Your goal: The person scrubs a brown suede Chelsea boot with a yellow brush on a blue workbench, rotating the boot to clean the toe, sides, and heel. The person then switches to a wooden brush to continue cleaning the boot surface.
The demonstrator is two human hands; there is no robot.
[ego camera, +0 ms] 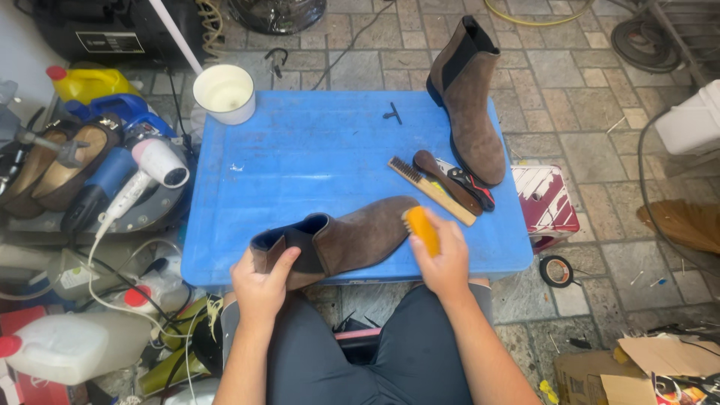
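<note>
At lower centre of the frame, the left hand (pixel 261 289) is closed around the heel end of a brown suede boot (pixel 341 241) lying on its side at the near edge of the blue counter (pixel 300 161). The right hand (pixel 444 262) is wrapped around a yellow brush (pixel 422 229) pressed to the toe. Being so near the edge, the boot could slip off if the grip loosens; the wire brush (pixel 430 190) just behind could get knocked.
</note>
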